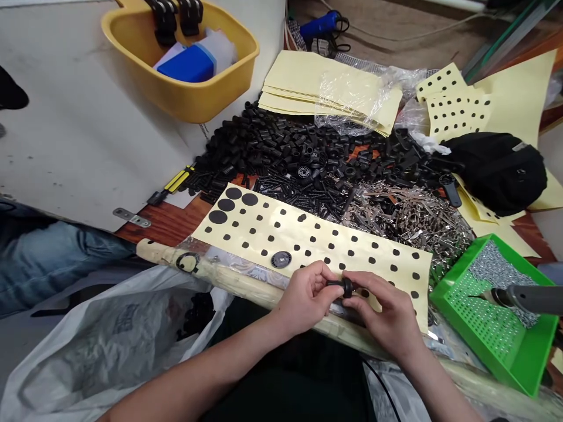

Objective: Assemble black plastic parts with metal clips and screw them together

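Observation:
Both of my hands meet over the near edge of a cream sheet (pixel 290 234) with rows of black dots. Between them is a small black plastic part (pixel 347 287) with a round, ringed end and a thin stem. My left hand (pixel 308 296) pinches the stem side with thumb and forefinger. On the other side, my right hand (pixel 387 310) grips the round end between thumb and fingertips. A dark, round, slotted disc (pixel 281 259) lies on the sheet, left of my hands. Several larger black circles (pixel 217 217) mark the sheet's far left end.
Behind the sheet spread heaps of black plastic parts (pixel 246 140) and metal pieces (pixel 417 217). A green basket (pixel 457 269) of small screws stands right, with a screwdriver-like tool (pixel 528 299) over it. A yellow bin (pixel 185 97) hangs upper left. A white sack (pixel 109 340) lies lower left.

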Action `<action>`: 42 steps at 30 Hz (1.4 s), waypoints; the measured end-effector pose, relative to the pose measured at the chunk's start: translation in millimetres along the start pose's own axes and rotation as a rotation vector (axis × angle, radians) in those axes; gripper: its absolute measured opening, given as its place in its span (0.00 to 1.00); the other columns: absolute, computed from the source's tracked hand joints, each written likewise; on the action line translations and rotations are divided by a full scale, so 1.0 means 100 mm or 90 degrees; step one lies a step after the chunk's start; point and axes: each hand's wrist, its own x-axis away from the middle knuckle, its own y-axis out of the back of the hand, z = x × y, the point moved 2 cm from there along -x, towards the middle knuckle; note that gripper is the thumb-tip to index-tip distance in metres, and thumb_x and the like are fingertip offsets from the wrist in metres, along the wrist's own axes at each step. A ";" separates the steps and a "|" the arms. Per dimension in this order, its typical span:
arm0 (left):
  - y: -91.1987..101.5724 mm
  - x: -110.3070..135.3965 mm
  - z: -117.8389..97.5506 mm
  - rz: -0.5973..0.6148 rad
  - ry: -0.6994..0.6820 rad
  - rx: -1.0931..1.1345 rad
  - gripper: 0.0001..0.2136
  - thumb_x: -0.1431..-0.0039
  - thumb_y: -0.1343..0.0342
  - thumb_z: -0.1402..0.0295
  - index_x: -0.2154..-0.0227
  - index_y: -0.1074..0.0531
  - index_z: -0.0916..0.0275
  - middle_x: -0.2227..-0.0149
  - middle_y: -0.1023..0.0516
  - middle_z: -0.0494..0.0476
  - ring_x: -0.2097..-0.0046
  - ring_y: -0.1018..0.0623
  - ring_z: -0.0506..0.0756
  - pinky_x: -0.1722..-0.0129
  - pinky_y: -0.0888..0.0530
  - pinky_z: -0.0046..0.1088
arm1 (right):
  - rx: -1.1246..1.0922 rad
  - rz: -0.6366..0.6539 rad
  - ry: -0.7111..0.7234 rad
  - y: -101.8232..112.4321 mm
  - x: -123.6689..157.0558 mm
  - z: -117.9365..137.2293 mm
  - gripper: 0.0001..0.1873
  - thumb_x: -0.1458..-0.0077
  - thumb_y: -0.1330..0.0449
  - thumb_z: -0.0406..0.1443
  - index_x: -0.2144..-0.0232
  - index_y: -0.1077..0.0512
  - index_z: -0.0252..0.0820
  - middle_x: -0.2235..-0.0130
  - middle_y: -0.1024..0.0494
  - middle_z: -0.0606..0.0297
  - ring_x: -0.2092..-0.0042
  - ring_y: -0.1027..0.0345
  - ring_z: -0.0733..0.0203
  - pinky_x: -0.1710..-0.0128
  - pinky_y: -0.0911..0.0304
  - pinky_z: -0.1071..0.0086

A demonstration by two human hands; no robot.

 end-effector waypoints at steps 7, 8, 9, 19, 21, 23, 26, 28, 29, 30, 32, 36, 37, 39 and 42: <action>0.02 0.07 0.05 -0.024 -0.171 -0.234 0.01 0.46 0.49 0.73 0.72 0.35 0.63 0.77 0.37 0.46 0.77 0.39 0.46 0.77 0.41 0.23 | -0.241 0.071 -0.329 -0.04 -0.01 -0.09 0.17 0.63 0.29 0.36 0.65 0.21 0.41 0.67 0.17 0.59 0.68 0.23 0.58 0.66 0.26 0.67; 0.03 0.08 0.05 -0.026 -0.187 -0.258 0.02 0.45 0.48 0.73 0.72 0.35 0.63 0.77 0.37 0.46 0.77 0.40 0.46 0.77 0.42 0.23 | -0.287 0.091 -0.385 -0.04 -0.01 -0.09 0.18 0.64 0.28 0.38 0.66 0.21 0.40 0.68 0.17 0.59 0.69 0.23 0.58 0.66 0.26 0.67; 0.03 0.09 0.05 -0.023 -0.188 -0.263 0.02 0.46 0.48 0.73 0.72 0.35 0.62 0.78 0.37 0.46 0.77 0.40 0.46 0.77 0.42 0.23 | -0.319 0.105 -0.421 -0.04 -0.02 -0.09 0.19 0.65 0.27 0.39 0.67 0.21 0.39 0.69 0.18 0.59 0.69 0.24 0.60 0.66 0.27 0.68; 0.00 0.03 -0.04 -0.005 -0.023 0.043 0.07 0.49 0.42 0.69 0.73 0.36 0.63 0.80 0.34 0.44 0.81 0.36 0.44 0.79 0.37 0.21 | -0.213 0.067 -0.325 0.07 -0.07 0.03 0.25 0.62 0.29 0.40 0.58 0.23 0.43 0.60 0.19 0.58 0.62 0.24 0.56 0.60 0.27 0.62; -0.01 0.04 -0.03 0.000 -0.022 0.037 0.07 0.49 0.43 0.70 0.72 0.37 0.63 0.79 0.35 0.44 0.80 0.36 0.45 0.78 0.36 0.21 | -0.191 0.081 -0.301 0.04 -0.06 0.05 0.21 0.60 0.30 0.40 0.60 0.22 0.42 0.63 0.19 0.59 0.63 0.24 0.55 0.60 0.27 0.62; 0.00 0.05 0.00 0.001 -0.034 0.008 0.06 0.49 0.44 0.71 0.72 0.37 0.62 0.79 0.36 0.44 0.78 0.35 0.45 0.77 0.37 0.21 | -0.193 0.071 -0.306 0.01 -0.05 0.05 0.19 0.60 0.30 0.41 0.63 0.22 0.41 0.65 0.19 0.59 0.62 0.24 0.54 0.59 0.28 0.61; 0.01 0.08 0.02 -0.011 -0.103 -0.125 0.02 0.47 0.47 0.72 0.71 0.35 0.62 0.78 0.35 0.46 0.76 0.35 0.47 0.75 0.37 0.23 | -0.248 0.062 -0.365 -0.04 -0.03 0.05 0.21 0.62 0.29 0.44 0.66 0.22 0.39 0.69 0.19 0.59 0.66 0.25 0.55 0.63 0.28 0.63; 0.02 0.10 0.01 -0.020 -0.191 -0.246 0.02 0.45 0.49 0.73 0.72 0.34 0.62 0.76 0.33 0.49 0.74 0.33 0.49 0.73 0.36 0.24 | -0.299 0.078 -0.402 -0.07 -0.02 0.05 0.22 0.63 0.29 0.47 0.68 0.23 0.37 0.73 0.21 0.60 0.73 0.27 0.60 0.70 0.29 0.67; 0.02 0.11 -0.01 -0.023 -0.231 -0.290 0.03 0.44 0.49 0.73 0.73 0.34 0.62 0.75 0.32 0.50 0.73 0.32 0.49 0.71 0.36 0.25 | -0.319 0.081 -0.412 -0.07 -0.02 0.06 0.23 0.63 0.29 0.48 0.69 0.23 0.36 0.74 0.21 0.61 0.75 0.29 0.62 0.72 0.29 0.68; 0.02 0.11 -0.02 -0.026 -0.257 -0.311 0.04 0.44 0.49 0.73 0.73 0.33 0.62 0.75 0.31 0.51 0.72 0.31 0.50 0.70 0.35 0.26 | -0.333 0.076 -0.417 -0.07 -0.02 0.07 0.23 0.64 0.29 0.48 0.70 0.23 0.36 0.74 0.22 0.61 0.76 0.29 0.63 0.73 0.30 0.68; 0.00 0.09 -0.04 -0.032 -0.243 -0.264 0.03 0.44 0.49 0.73 0.72 0.33 0.62 0.73 0.29 0.51 0.71 0.29 0.50 0.69 0.33 0.26 | -0.346 0.040 -0.410 -0.06 -0.03 0.09 0.23 0.65 0.28 0.47 0.68 0.23 0.37 0.72 0.20 0.60 0.73 0.27 0.60 0.70 0.28 0.67; -0.06 0.02 -0.09 -0.065 -0.108 -0.027 0.03 0.48 0.45 0.73 0.70 0.34 0.62 0.74 0.28 0.49 0.74 0.29 0.48 0.74 0.32 0.23 | -0.320 -0.033 -0.328 -0.01 -0.04 0.10 0.25 0.63 0.28 0.44 0.61 0.24 0.42 0.63 0.18 0.58 0.61 0.24 0.55 0.59 0.27 0.64; -0.08 0.01 -0.11 -0.077 -0.087 0.008 0.04 0.50 0.44 0.73 0.70 0.34 0.62 0.76 0.29 0.48 0.75 0.30 0.48 0.75 0.33 0.22 | -0.307 -0.048 -0.309 0.01 -0.04 0.08 0.25 0.62 0.29 0.45 0.60 0.24 0.43 0.62 0.19 0.58 0.60 0.24 0.55 0.58 0.28 0.63; -0.11 -0.02 -0.15 -0.091 -0.066 0.043 0.07 0.53 0.41 0.73 0.71 0.34 0.62 0.78 0.30 0.46 0.76 0.31 0.47 0.76 0.33 0.21 | -0.290 -0.075 -0.291 0.04 -0.04 0.03 0.21 0.57 0.32 0.46 0.61 0.23 0.43 0.61 0.19 0.58 0.62 0.24 0.55 0.59 0.28 0.63; -0.16 -0.05 -0.23 -0.088 -0.062 0.062 0.10 0.56 0.38 0.73 0.71 0.33 0.63 0.79 0.29 0.45 0.76 0.29 0.47 0.76 0.32 0.22 | -0.313 -0.105 -0.292 0.06 -0.04 -0.06 0.18 0.53 0.34 0.47 0.64 0.22 0.43 0.64 0.18 0.58 0.68 0.26 0.59 0.64 0.28 0.66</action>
